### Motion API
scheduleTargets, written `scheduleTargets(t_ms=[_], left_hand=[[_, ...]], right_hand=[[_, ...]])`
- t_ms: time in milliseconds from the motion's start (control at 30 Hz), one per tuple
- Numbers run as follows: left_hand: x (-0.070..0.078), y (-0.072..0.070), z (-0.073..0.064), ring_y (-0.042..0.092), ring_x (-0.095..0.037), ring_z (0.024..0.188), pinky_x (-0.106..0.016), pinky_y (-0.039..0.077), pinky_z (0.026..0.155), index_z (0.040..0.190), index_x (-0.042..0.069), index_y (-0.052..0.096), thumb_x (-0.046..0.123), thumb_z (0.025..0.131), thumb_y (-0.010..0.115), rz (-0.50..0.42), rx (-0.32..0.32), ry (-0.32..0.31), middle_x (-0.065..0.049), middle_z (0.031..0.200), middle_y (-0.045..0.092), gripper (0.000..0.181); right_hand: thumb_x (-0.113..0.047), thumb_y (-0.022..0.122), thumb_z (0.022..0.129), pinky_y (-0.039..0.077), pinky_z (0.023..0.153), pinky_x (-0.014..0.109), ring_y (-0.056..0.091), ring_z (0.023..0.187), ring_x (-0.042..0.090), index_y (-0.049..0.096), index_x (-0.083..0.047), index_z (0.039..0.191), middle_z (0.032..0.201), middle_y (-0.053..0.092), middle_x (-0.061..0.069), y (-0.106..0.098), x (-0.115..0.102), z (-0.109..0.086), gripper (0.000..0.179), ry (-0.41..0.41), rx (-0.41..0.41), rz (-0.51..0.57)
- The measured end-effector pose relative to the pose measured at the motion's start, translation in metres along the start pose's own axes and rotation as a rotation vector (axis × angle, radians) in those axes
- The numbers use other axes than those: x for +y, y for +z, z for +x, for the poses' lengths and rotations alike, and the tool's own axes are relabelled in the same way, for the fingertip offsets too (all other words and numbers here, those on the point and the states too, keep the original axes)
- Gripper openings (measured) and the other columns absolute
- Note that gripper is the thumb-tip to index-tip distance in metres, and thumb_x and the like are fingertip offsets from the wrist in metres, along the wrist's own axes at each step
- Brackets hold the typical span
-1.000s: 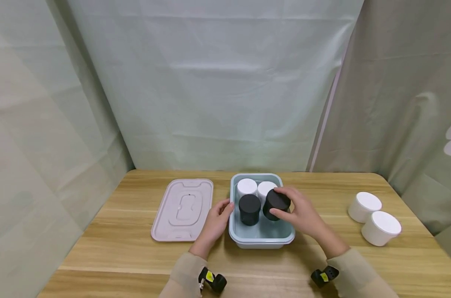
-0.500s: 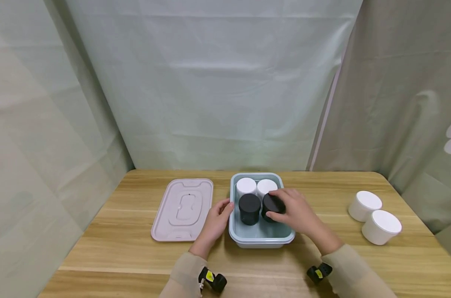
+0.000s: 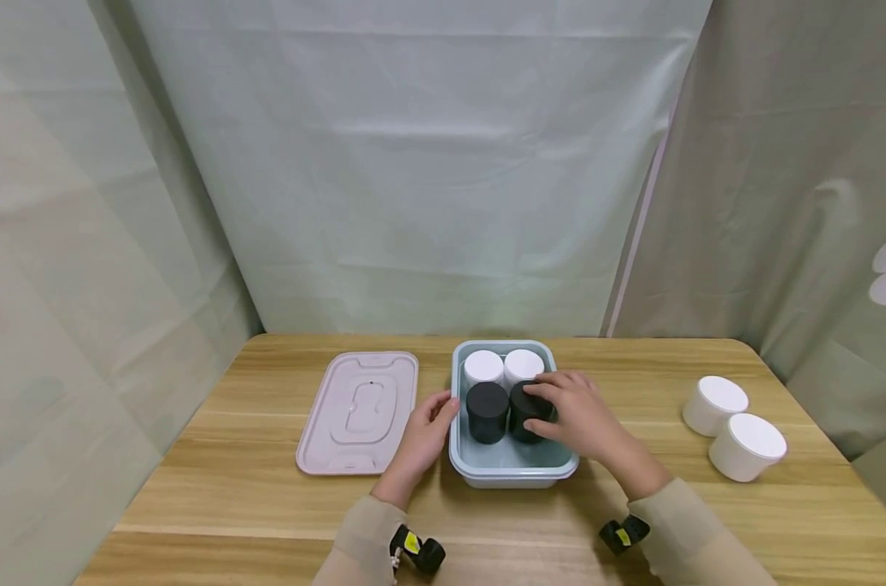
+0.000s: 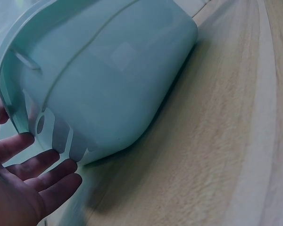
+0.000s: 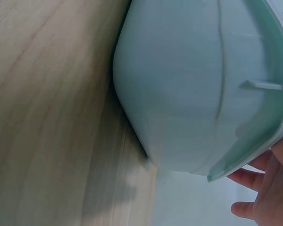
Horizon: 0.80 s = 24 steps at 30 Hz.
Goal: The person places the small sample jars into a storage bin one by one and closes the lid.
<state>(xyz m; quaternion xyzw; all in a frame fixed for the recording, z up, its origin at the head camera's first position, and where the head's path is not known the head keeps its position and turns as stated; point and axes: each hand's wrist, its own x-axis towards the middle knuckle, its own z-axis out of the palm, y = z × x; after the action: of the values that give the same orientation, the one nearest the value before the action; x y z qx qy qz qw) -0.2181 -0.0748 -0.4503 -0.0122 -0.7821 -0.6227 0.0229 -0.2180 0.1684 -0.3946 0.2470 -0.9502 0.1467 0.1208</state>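
Observation:
A pale blue-green plastic box (image 3: 512,470) holds two white round tubs (image 3: 484,366) at its far end and two black cylindrical jars (image 3: 487,411) in front of them. My left hand (image 3: 425,435) grips the box's left rim, thumb over the edge; its fingers (image 4: 37,165) lie against the outer wall in the left wrist view. With thumb and fingers, my right hand (image 3: 578,415) holds the right-hand black jar (image 3: 521,419) inside the box, beside the other jar. In the right wrist view the box wall (image 5: 174,89) hides the jars.
A pinkish box lid (image 3: 362,415) lies flat on the wooden table (image 3: 252,488) left of the box. Two white tubs (image 3: 748,448) stand close together at the right. Pale curtains (image 3: 443,171) hang behind the table's back edge.
My right hand has brought the black jar down into the box and shifted it left, next to the other black jar. The left hand has stayed at the rim.

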Motion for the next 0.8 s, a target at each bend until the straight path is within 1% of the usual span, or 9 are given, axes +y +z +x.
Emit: scheduleTargets(t_ms=[100,200,367,433,500,633,700,800], left_hand=[[0.0,0.0,0.0,0.055,-0.025,0.112,-0.042,0.044,0.099,0.128,0.002,0.055,0.033,0.096,0.052,-0.01,0.0,-0.013,-0.015,0.122,0.06,0.044],[0.002,0.0,-0.001,0.055,-0.025,0.113,-0.042,0.044,0.099,0.128,0.002,0.055,0.033,0.096,0.052,-0.013,-0.002,-0.009,-0.015,0.123,0.06,0.045],[0.03,-0.004,-0.015,0.055,-0.029,0.112,-0.045,0.044,0.099,0.128,-0.005,0.053,0.023,0.098,0.05,-0.018,-0.012,-0.006,-0.02,0.122,0.059,0.041],[0.037,-0.005,-0.017,0.054,-0.031,0.112,-0.046,0.044,0.098,0.127,-0.007,0.053,0.018,0.098,0.049,-0.011,-0.016,-0.009,-0.023,0.121,0.059,0.039],[0.029,-0.004,-0.013,0.055,-0.031,0.112,-0.046,0.044,0.098,0.127,-0.006,0.053,0.02,0.098,0.05,-0.012,-0.012,-0.008,-0.022,0.121,0.059,0.039],[0.006,-0.001,-0.001,0.054,-0.028,0.113,-0.045,0.044,0.099,0.129,-0.001,0.054,0.027,0.097,0.052,-0.015,-0.005,-0.022,-0.018,0.123,0.059,0.042],[0.003,0.0,-0.001,0.054,-0.026,0.113,-0.043,0.044,0.099,0.129,0.0,0.054,0.03,0.097,0.052,-0.01,0.0,-0.019,-0.016,0.123,0.06,0.044],[0.002,-0.001,-0.001,0.055,-0.025,0.113,-0.043,0.044,0.099,0.129,0.001,0.054,0.032,0.097,0.052,-0.01,0.0,-0.014,-0.015,0.123,0.06,0.045]], right_hand=[[-0.038,0.076,0.077,0.035,0.099,0.059,0.049,0.119,0.035,0.065,-0.013,0.121,0.126,0.06,0.011,-0.001,0.0,-0.001,0.052,-0.009,-0.007,0.012],[-0.038,0.076,0.077,0.034,0.101,0.059,0.048,0.12,0.034,0.064,-0.012,0.121,0.126,0.06,0.011,-0.002,0.0,-0.002,0.053,-0.018,-0.007,0.03],[-0.038,0.075,0.078,0.032,0.102,0.059,0.048,0.121,0.034,0.063,-0.009,0.123,0.129,0.058,0.012,-0.002,0.004,-0.005,0.054,-0.018,0.011,0.074],[-0.038,0.074,0.079,0.032,0.102,0.06,0.047,0.122,0.036,0.062,-0.009,0.123,0.13,0.057,0.013,-0.003,0.007,-0.007,0.054,-0.011,0.019,0.094],[-0.037,0.074,0.079,0.033,0.101,0.06,0.047,0.123,0.037,0.062,-0.008,0.123,0.13,0.056,0.015,-0.004,0.009,-0.01,0.054,-0.003,0.028,0.109],[-0.035,0.073,0.08,0.037,0.1,0.059,0.048,0.122,0.039,0.062,-0.006,0.122,0.13,0.056,0.016,-0.007,0.015,-0.016,0.052,0.004,0.044,0.126],[-0.035,0.073,0.081,0.038,0.099,0.058,0.049,0.121,0.038,0.061,-0.006,0.122,0.13,0.056,0.017,-0.008,0.018,-0.018,0.051,0.005,0.053,0.132],[-0.035,0.073,0.081,0.039,0.098,0.059,0.05,0.12,0.039,0.061,-0.006,0.123,0.13,0.056,0.018,-0.009,0.023,-0.022,0.052,0.011,0.071,0.141]])
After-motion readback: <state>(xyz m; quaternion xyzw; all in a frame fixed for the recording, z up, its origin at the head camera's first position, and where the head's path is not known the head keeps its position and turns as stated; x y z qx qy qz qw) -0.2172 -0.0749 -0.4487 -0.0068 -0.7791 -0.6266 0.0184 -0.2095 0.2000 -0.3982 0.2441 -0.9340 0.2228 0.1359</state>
